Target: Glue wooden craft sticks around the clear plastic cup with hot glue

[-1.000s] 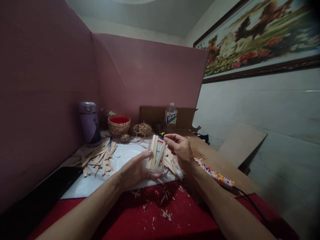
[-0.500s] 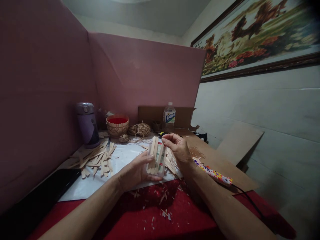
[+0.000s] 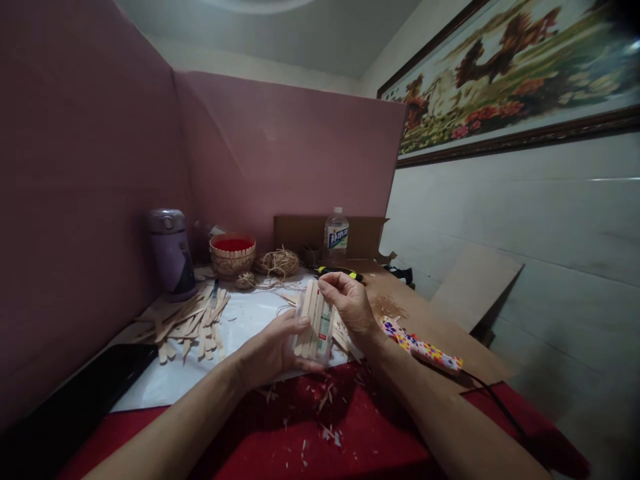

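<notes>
A clear plastic box with a printed green-and-red label rests in my left hand, thumb at its left side and fingers beneath. Pale wooden craft sticks lie lengthwise side by side across its face. At the upper edge, the thumb and forefinger of my right hand are pinched on the top end of one stick, close to the others. Part of the label shows to the right of the sticks. My right fingers hide the box's upper right corner.
Loose craft sticks are heaped on a white sheet. Behind stand a purple flask, a stick-sided basket, twine and a bottle. A flower-patterned corded tool lies right; a yellow-black tool lies beyond my right hand.
My right hand has shifted slightly left along the box's top edge, and the stick under its fingers sits nearer the others. More of the yellow-black tool shows. The view has shifted slightly.
</notes>
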Action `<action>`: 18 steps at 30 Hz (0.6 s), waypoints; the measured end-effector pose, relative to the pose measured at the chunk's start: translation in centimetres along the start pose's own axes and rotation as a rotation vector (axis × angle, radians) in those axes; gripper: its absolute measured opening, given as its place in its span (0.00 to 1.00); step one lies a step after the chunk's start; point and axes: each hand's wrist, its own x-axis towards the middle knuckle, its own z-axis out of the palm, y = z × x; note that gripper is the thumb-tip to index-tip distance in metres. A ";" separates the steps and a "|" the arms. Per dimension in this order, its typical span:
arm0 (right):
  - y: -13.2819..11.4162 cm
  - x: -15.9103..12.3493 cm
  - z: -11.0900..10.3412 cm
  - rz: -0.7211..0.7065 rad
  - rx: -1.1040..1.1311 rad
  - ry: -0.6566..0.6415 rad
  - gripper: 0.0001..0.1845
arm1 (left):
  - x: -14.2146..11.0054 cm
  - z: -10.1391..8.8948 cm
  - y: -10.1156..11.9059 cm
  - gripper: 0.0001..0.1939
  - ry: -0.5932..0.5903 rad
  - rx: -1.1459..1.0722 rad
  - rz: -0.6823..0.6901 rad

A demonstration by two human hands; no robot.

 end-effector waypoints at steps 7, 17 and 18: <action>0.1 -0.3 0.2 -0.028 -0.039 0.001 0.13 | 0.1 0.3 0.1 0.24 0.004 -0.018 0.011; -0.6 -1.0 0.2 -0.178 -0.304 -0.053 0.23 | 0.3 -0.3 0.1 0.21 0.054 -0.155 0.048; -0.9 -1.1 0.1 -0.215 -0.343 -0.106 0.23 | 0.3 -0.4 0.2 0.21 0.060 -0.180 0.055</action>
